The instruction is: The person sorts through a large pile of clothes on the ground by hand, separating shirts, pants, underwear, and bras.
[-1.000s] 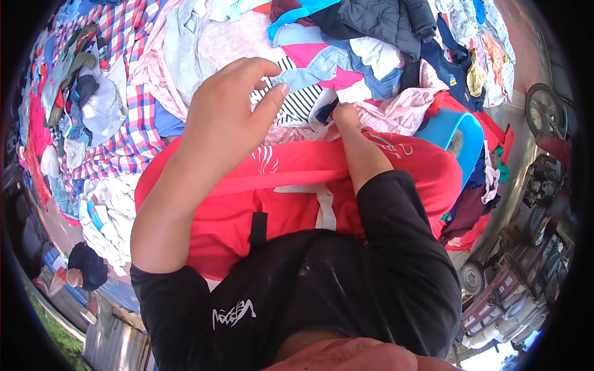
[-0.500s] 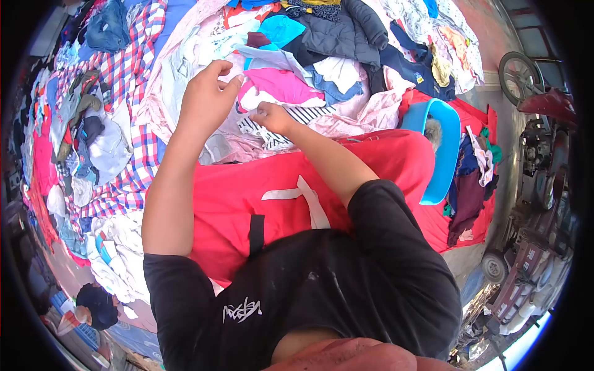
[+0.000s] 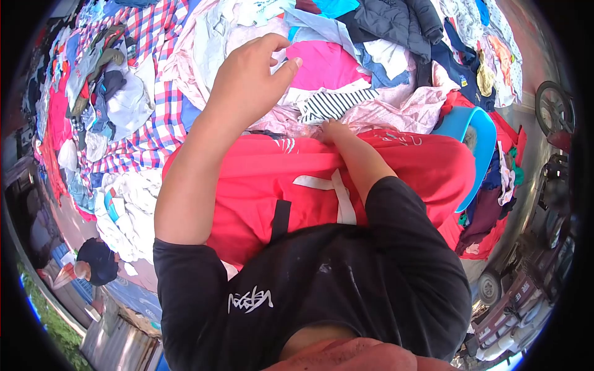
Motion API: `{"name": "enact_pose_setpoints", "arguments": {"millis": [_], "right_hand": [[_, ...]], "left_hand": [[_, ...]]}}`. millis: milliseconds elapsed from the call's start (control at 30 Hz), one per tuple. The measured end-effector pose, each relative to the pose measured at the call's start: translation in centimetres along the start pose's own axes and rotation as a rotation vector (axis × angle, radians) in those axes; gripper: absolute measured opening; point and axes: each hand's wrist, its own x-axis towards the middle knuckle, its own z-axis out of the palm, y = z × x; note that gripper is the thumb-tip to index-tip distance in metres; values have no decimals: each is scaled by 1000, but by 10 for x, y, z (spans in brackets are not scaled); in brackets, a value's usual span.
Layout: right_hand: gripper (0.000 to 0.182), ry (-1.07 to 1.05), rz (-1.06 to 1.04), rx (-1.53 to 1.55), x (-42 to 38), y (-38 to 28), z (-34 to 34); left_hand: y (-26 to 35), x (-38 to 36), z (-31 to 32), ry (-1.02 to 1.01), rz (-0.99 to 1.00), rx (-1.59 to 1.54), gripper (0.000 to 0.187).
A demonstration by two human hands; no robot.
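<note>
My left hand [image 3: 255, 75] hangs over the heap of clothes, thumb and fingers apart, nothing visible between them. A bright pink garment [image 3: 325, 65] with a white lower part lies just beyond it. My right hand [image 3: 332, 131] is low by my red-trousered legs, its fingers closed at the near edge of a black-and-white striped garment [image 3: 337, 105]. The fingertips are partly hidden. Under these pieces spreads a pale pink cloth [image 3: 396, 111], bunched along my legs.
A blue plastic basin [image 3: 486, 145] stands by my knee at right. A dark puffer jacket [image 3: 396, 28] and other clothes are heaped ahead. At left, more clothes lie on a checked cloth [image 3: 167, 74]. A person [image 3: 96, 263] is at lower left; a wheeled vehicle [image 3: 526, 278] stands at right.
The view has shifted, so the scene sits farther right and higher. My right hand has drawn back toward my legs along the striped garment. My left hand stays raised over the clothes.
</note>
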Motion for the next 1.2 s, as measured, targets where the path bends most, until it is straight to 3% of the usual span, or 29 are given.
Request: {"name": "enact_pose_setpoints", "arguments": {"millis": [133, 267, 367, 467, 567, 667, 700, 800, 833, 900, 1000, 1067, 1133, 1200], "right_hand": [[78, -37, -19, 38, 3, -13, -4], [56, -92, 24, 203, 6, -24, 9], [42, 18, -99, 177, -9, -28, -5], [40, 316, -155, 185, 27, -45, 4], [48, 398, -170, 139, 28, -78, -20], [61, 65, 76, 271, 75, -82, -4], [89, 206, 22, 224, 74, -79, 6], [79, 2, -65, 166, 11, -92, -63], [66, 192, -165, 125, 1, -92, -74], [55, 86, -286, 368, -15, -85, -134], [37, 222, -436, 928, -59, -74, -216], [30, 73, -665, 1140, -114, -60, -272], [16, -11, -846, 1134, -178, -39, -315], [11, 99, -937, 1116, -237, -28, -338]], "left_hand": [[-5, 0, -6, 0, -45, -3, 38], [-4, 5, -7, -17, -77, -35, 37], [-5, 7, -6, -14, -43, 20, 37], [-2, 7, -4, -23, 6, 15, 37], [-4, 6, -3, -36, 5, 19, 38], [-3, 8, -4, -49, -38, 6, 38], [-3, 10, -4, -55, -40, 13, 38], [-5, 16, -3, -52, -35, 17, 39], [-7, 18, -1, -44, -28, 12, 39], [-10, 21, 3, -50, -21, -16, 40], [-10, 26, 6, -72, -11, -126, 44], [-5, 27, 9, -78, 12, -276, 45], [4, 26, 2, -191, 48, -410, 58], [13, 18, -2, -237, 85, -532, 66]]}}
